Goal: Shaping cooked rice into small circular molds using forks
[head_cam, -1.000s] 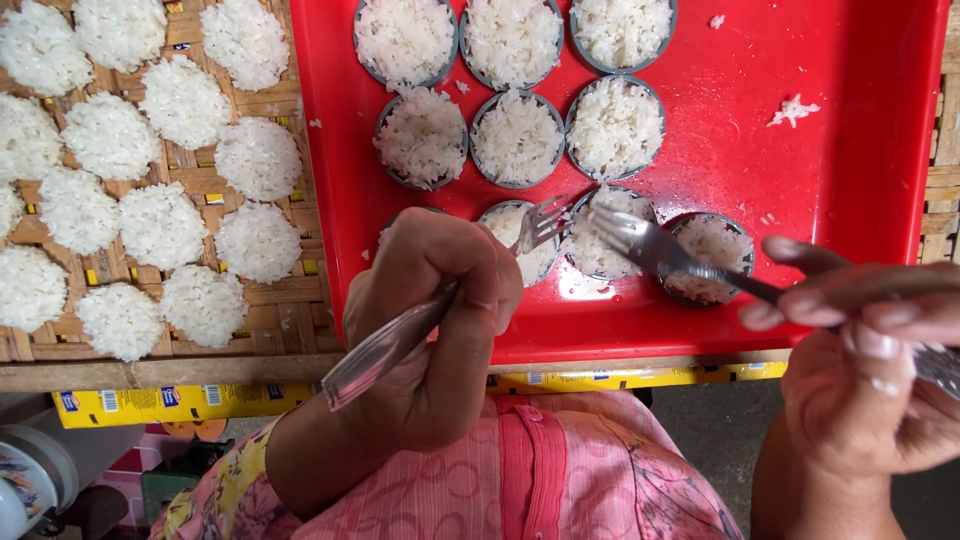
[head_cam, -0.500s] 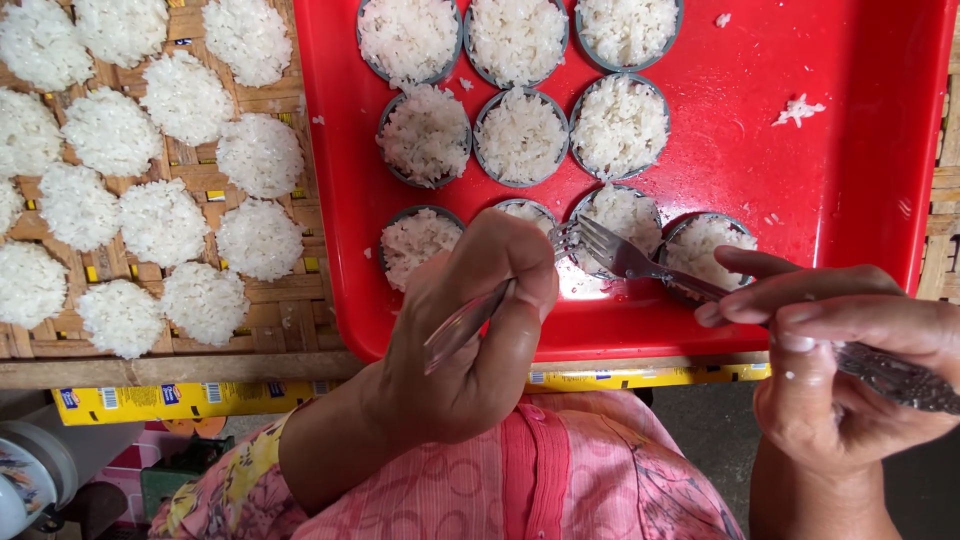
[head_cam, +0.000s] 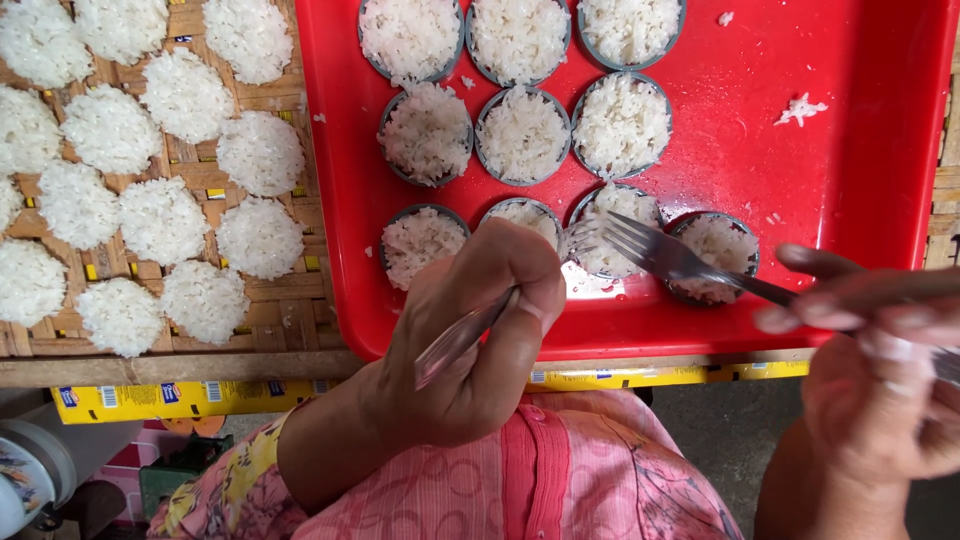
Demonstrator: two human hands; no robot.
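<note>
My left hand (head_cam: 470, 340) grips a metal utensil handle (head_cam: 462, 335), its working end hidden behind my fingers over a rice-filled ring mould (head_cam: 524, 214) in the front row. In my right hand (head_cam: 880, 370) is a metal fork (head_cam: 660, 252), tines pointing left over the rice in a neighbouring ring mould (head_cam: 618, 228). Both hands hover at the near edge of a red plastic tray (head_cam: 840, 180) that carries several round metal moulds packed with white rice.
Left of the tray, several round white rice cakes (head_cam: 180, 210) lie on a woven bamboo mat (head_cam: 190, 170). Loose rice bits (head_cam: 802, 107) stick to the tray's right side. A wooden table edge (head_cam: 170, 368) runs below the mat. My pink patterned clothing fills the bottom.
My left hand has shifted right and up over the front-row mould. The fork has moved from the rightmost front mould toward the one to its left.
</note>
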